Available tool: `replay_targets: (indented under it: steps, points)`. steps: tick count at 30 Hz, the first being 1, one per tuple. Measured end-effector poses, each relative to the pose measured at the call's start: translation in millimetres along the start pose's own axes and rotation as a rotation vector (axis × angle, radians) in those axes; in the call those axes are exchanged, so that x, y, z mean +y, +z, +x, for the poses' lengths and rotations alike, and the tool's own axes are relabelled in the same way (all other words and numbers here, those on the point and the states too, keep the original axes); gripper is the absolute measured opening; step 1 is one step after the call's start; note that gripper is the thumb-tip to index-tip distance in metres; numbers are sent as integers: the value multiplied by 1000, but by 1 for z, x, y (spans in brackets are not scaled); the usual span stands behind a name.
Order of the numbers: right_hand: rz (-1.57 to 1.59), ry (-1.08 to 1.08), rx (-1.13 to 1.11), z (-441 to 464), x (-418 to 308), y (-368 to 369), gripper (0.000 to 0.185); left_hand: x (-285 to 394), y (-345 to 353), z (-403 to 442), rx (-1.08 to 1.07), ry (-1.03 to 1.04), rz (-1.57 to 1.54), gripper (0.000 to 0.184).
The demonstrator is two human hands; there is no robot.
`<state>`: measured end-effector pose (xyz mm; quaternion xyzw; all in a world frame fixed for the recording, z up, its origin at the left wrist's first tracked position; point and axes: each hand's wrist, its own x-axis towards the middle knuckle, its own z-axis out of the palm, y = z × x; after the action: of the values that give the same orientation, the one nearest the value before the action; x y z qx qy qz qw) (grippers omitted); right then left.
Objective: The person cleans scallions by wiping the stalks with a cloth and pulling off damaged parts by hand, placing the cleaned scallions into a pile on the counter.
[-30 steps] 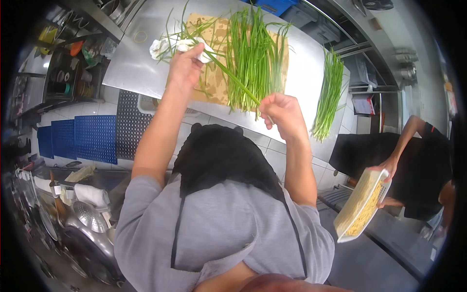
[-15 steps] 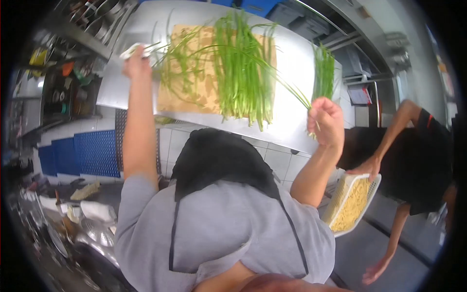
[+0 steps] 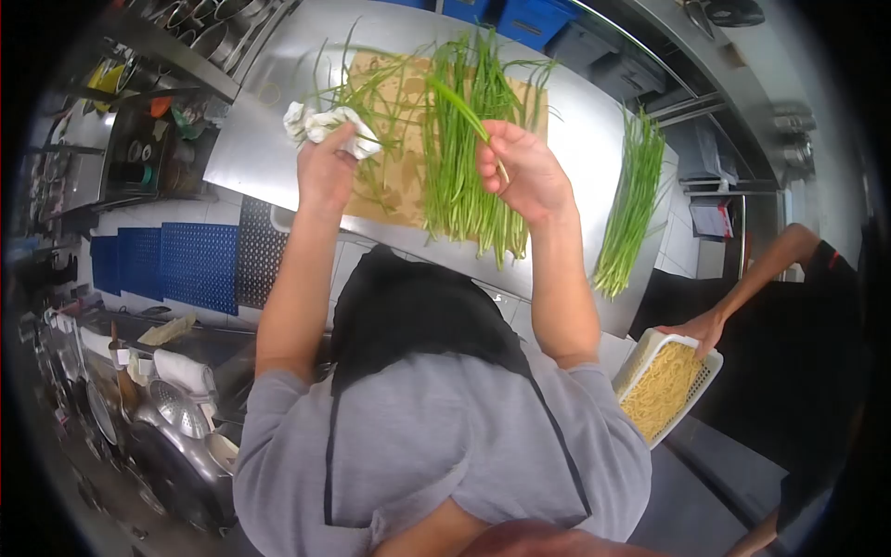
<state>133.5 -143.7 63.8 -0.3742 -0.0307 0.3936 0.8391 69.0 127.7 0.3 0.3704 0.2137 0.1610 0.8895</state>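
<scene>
My left hand [image 3: 329, 167] is closed around a crumpled white cloth [image 3: 367, 144], over the left side of a brown cutting board [image 3: 394, 200]. Between the fingertips of my right hand [image 3: 529, 172] is a thin green stalk [image 3: 459, 104], which looks like a garlic chive; its pale end points down at the palm. Beneath that hand, a thick pile of garlic chives [image 3: 450, 186] lies lengthwise on the board. Looser green strands [image 3: 385, 88] are scattered at the board's left. A second bundle of chives [image 3: 631, 209] rests on the metal table to the right.
A person [image 3: 780, 343] at the right grips a white basket [image 3: 710, 367] of yellow noodles [image 3: 664, 390]. The steel table [image 3: 255, 139] carries the board. Blue bins [image 3: 534, 23] stand behind it. Pans and a strainer [image 3: 178, 408] are at lower left.
Both hands have come inward over the board, the left with the cloth, the right with the stalk. The other person's basket has shifted slightly.
</scene>
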Motion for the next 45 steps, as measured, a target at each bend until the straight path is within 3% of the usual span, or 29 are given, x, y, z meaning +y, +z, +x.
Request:
replay_targets:
  steps: [6,16,21,28,34,45]
  points:
    - [-330,-187,136,21,3,50,14,2,-10,6,-9,-89,13,34]
    - [-756,-187,388,84,83,85,7,20,-15,32,-131,-312,160,30]
    - [-1314,-322,501,96,107,85,12,24,-22,32,-320,-444,-177,30]
    - [-1374,-280,543,98,106,101,13,23,-36,26,-249,-535,-264,20]
    - [-1523,-330,441,93,107,113,12,22,-35,19,-228,-382,39,11]
    - [-1648,-301,393,47,79,140,14,41,-26,44,-151,-403,-64,16]
